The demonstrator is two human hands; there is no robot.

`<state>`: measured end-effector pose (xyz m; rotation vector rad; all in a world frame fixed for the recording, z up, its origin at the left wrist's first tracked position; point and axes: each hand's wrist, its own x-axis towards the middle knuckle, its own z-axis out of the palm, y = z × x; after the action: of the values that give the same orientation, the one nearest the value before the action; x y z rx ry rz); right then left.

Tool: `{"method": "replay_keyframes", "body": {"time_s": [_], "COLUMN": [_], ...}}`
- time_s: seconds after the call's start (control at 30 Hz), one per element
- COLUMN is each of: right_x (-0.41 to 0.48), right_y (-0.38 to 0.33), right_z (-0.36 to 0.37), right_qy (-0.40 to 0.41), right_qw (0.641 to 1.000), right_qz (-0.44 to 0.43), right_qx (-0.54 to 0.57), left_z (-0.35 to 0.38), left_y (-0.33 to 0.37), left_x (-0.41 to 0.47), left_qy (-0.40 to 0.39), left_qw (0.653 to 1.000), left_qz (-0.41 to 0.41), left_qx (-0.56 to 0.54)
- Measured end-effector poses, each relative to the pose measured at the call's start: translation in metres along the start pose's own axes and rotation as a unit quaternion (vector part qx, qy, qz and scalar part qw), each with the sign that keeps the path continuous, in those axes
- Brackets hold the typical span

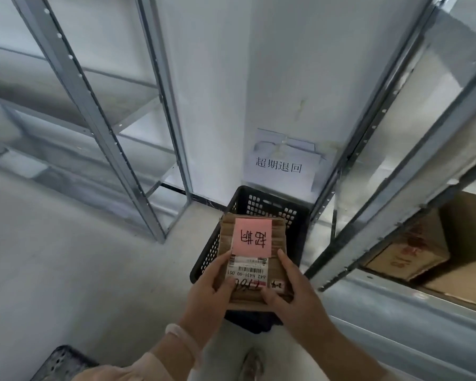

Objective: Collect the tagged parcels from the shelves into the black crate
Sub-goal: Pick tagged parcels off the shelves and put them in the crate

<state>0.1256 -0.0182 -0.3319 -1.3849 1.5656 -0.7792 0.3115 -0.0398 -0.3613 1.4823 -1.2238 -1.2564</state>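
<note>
At the far left, the view is being taken up by a metal shelving unit (99,111), whose grey uprights are being carried by the concrete floor (66,257). In the lower left corner a dark perforated object (63,364) is being cut off by the edge of the view, and what it is cannot be told. Further in, a pale sleeve (176,339) is being worn at the wrist of the left grip (206,287), which is being clamped on the left edge of a brown cardboard parcel (279,237), the thumb being pressed on its top face. The parcel is being held flat in the air, directly over the open top of the black crate (272,204) and apart from it. Its upper face is being covered in part by a pink tag (252,237) with handwritten characters, and just below that by a white shipping label (248,268) with a barcode. The crate itself is being stood on the floor against the white wall, between the two shelving units; its inside is being hidden largely by the parcel. On the wall just above the crate, a white paper sign (279,163) with printed characters is being displayed. The parcel's right edge and near corner are being clamped by the right grip (294,292), the fingers being curled over the top. At the far right, cardboard cartons (407,251) are being stored on a low level of the second shelving unit (396,138).
</note>
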Motion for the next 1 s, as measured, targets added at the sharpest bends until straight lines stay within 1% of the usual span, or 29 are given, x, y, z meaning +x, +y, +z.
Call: {"method": "replay_keyframes", "body": {"time_s": [0.13, 0.23, 0.37, 0.47, 0.63, 0.8, 0.9, 1.0], "right_x": [0.063, 0.107, 0.160, 0.192, 0.239, 0.281, 0.301, 0.316], "right_y": [0.016, 0.032, 0.053, 0.078, 0.134, 0.190, 0.220, 0.248], "right_z": [0.006, 0.006, 0.008, 0.018, 0.044, 0.072, 0.086, 0.095], "right_qy": [-0.018, -0.020, -0.021, -0.011, -0.011, 0.040, 0.046, 0.044], "right_qw": [1.000, 0.998, 0.993, 0.990, 0.983, 0.978, 0.976, 0.974], "right_qz": [0.018, 0.037, 0.040, 0.054, 0.088, 0.142, 0.158, 0.175], "right_qx": [-0.004, -0.048, -0.112, -0.131, -0.160, -0.149, -0.139, -0.137], "left_z": [0.001, 0.001, 0.010, 0.022, 0.048, 0.079, 0.097, 0.109], "left_y": [-0.024, -0.042, -0.066, -0.091, -0.157, -0.235, -0.276, -0.306], "left_x": [0.066, 0.115, 0.176, 0.222, 0.307, 0.380, 0.413, 0.437], "left_qy": [-0.006, -0.028, -0.054, -0.076, -0.126, -0.171, -0.169, -0.131], "left_qw": [1.000, 0.997, 0.992, 0.989, 0.978, 0.966, 0.960, 0.962], "left_qz": [-0.029, -0.054, -0.080, -0.086, -0.116, -0.119, -0.139, -0.162], "left_qx": [0.002, 0.039, 0.076, 0.092, 0.120, 0.153, 0.176, 0.176]}}
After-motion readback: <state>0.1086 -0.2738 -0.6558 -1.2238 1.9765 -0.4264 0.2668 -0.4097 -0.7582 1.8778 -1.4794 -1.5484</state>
